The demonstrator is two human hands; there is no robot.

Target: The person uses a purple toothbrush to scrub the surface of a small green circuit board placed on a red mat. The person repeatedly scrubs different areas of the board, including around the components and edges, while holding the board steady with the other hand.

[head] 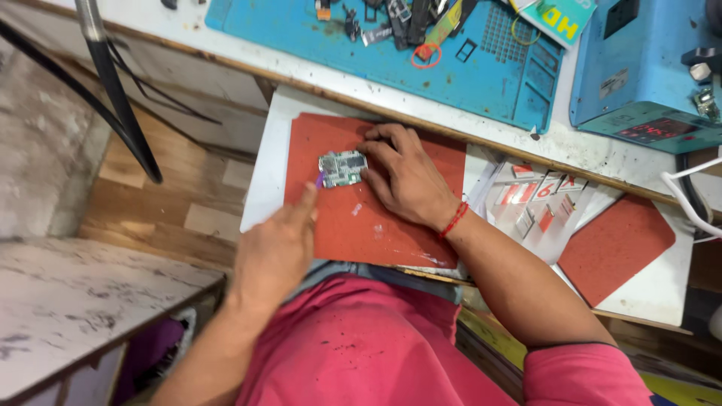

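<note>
A small silver-green circuit board (342, 168) lies on a red mat (376, 225) on a pull-out white tray. My right hand (402, 177) rests flat on the mat with its fingertips pressed against the board's right edge; a red thread circles the wrist. My left hand (277, 244) hovers just below the board, forefinger stretched toward a small purple tool tip (320, 180) at the board's lower left corner. Whether the left hand holds that purple piece is unclear.
A blue work mat (391, 60) with tools and small parts lies on the bench above. A blue machine with a red display (647, 68) stands at the right. Small red-and-white packets (545, 197) and another red mat (613, 248) lie on the tray's right. A black pole (120, 98) rises at left.
</note>
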